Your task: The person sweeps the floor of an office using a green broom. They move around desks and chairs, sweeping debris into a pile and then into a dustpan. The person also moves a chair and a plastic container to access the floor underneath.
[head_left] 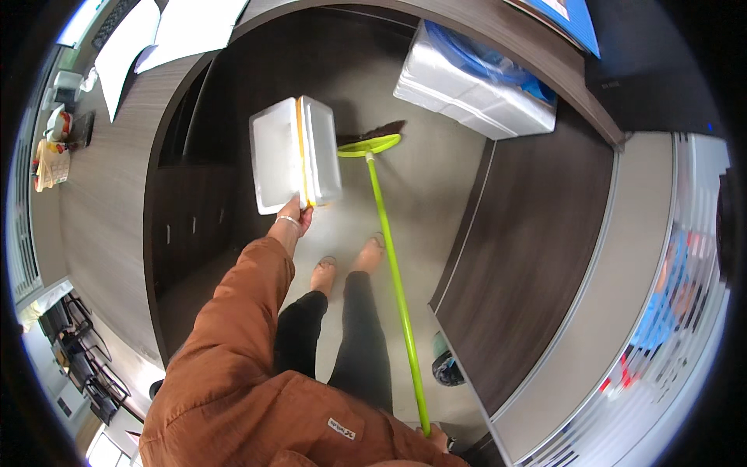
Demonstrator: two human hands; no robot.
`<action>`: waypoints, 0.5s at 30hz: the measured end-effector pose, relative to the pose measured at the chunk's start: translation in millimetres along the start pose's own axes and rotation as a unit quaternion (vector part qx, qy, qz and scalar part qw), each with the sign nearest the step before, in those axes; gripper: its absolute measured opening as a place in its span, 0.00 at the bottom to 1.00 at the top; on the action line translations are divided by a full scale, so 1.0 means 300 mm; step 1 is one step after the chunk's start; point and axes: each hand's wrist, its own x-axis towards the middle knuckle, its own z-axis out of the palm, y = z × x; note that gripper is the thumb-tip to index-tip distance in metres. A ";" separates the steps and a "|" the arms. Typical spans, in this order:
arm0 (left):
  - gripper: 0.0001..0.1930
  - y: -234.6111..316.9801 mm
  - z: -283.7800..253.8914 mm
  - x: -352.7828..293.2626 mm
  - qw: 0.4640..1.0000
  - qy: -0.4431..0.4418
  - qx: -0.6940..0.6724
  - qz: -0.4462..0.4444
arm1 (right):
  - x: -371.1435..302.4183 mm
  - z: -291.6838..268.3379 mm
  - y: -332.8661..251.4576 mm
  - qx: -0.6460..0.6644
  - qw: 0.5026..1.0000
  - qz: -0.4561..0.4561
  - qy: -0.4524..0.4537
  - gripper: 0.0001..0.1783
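Note:
My left hand (299, 216) reaches forward, its fingers closed on the near edge of a white box-like container (276, 159). A yellow strip runs along the container, and a second white panel lies beside it; its exact kind I cannot make out. To the right, a broom (393, 265) with a long lime-green handle slants down to the floor. Its green head with dark bristles rests on the floor just right of the container. At the lower edge, my right hand (440, 439) is mostly out of sight, closed around the handle's top end.
A curved dark-wood desk (109, 202) with papers (191, 35) wraps around the left and far side. A white foam box (467, 93) with blue plastic stands on the floor at the far right. A dark cabinet panel (537, 257) and a slatted white basket (622, 389) border the right.

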 end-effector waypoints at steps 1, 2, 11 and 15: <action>0.15 0.030 0.060 0.025 1.000 -0.005 -0.026 -0.005 | 0.024 -0.031 -0.040 -0.009 1.000 -0.001 -0.001 0.14; 0.14 0.042 0.143 0.033 0.997 0.010 -0.075 0.007 | 0.043 -0.065 -0.084 -0.014 1.000 0.005 -0.004 0.14; 0.12 0.286 0.674 0.323 0.980 -0.040 -0.195 -0.011 | 0.216 -0.392 -0.451 -0.093 0.994 0.049 -0.022 0.15; 0.10 0.500 0.898 0.443 0.963 -0.100 -0.239 -0.077 | 0.319 -0.469 -0.618 -0.109 0.992 0.059 -0.026 0.15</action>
